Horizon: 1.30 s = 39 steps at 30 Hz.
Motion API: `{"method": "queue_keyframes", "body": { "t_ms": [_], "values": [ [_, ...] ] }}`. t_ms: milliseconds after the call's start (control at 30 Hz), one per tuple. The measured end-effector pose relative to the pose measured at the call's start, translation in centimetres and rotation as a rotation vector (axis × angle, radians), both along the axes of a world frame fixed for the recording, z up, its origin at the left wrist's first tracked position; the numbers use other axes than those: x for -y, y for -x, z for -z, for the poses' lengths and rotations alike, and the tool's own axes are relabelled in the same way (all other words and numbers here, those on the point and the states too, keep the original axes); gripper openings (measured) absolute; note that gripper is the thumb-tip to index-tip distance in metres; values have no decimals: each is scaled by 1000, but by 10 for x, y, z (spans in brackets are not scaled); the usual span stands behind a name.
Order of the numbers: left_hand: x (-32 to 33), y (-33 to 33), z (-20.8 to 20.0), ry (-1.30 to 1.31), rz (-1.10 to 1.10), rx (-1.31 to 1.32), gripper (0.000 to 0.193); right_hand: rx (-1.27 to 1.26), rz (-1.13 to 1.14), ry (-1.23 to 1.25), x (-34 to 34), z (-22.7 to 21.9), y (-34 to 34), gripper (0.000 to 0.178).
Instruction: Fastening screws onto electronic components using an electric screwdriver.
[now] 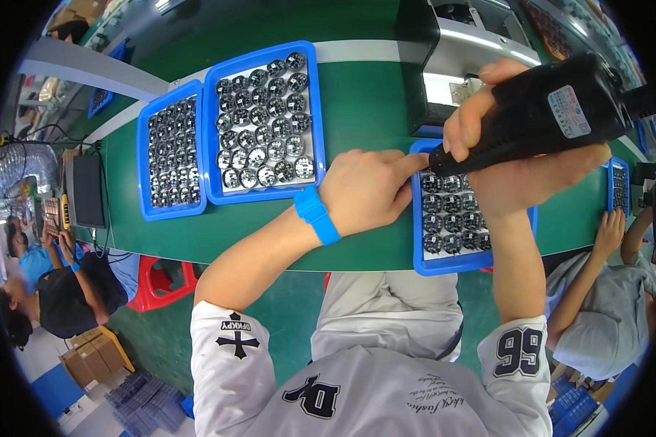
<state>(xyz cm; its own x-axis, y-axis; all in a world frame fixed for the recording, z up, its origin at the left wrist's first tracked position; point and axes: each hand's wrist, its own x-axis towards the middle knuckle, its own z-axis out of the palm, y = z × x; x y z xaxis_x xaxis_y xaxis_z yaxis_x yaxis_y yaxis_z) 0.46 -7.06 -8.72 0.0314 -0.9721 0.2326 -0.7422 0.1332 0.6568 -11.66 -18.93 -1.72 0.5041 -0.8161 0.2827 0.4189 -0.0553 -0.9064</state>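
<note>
My right hand (521, 182) is wrapped round a black corded power tool (528, 120), shaped like an electric screwdriver, with a white label. Its narrow nose points left and down over the far left corner of a blue tray (452, 265). Rows of shiny dark round parts (453, 223) sit in that tray, some hidden under the tool and my right arm. At the same corner, my left hand (368, 191) reaches in, its index finger beside the tool's nose. The other fingers are bent, and whatever they pinch is hidden.
Left on the green table (364, 95) stand two more blue trays, a middle one (318, 65) and a far-left one (143, 197), with similar parts. A metal machine (423, 73) stands behind the right tray. People sit at both sides; a red stool (157, 288) is at left.
</note>
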Motion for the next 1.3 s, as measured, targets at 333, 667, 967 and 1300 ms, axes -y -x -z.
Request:
{"method": "queue_keyframes", "body": {
  "t_ms": [333, 667, 967, 1300],
  "values": [
    [-1, 0, -2, -60, 27, 67, 29, 13, -59, -130, -5, 1, 2, 123],
    [1, -1, -2, -61, 47, 115, 23, 145, -166, -261, -5, 6, 6, 121],
    [3, 1, 2, 35, 18, 95, 32, 348, -361, 125, 26, -10, 32, 121],
    [0, 4, 5, 79, -9, 152, 39, 178, 125, 169, 52, -76, 14, 97]
  ]
}}
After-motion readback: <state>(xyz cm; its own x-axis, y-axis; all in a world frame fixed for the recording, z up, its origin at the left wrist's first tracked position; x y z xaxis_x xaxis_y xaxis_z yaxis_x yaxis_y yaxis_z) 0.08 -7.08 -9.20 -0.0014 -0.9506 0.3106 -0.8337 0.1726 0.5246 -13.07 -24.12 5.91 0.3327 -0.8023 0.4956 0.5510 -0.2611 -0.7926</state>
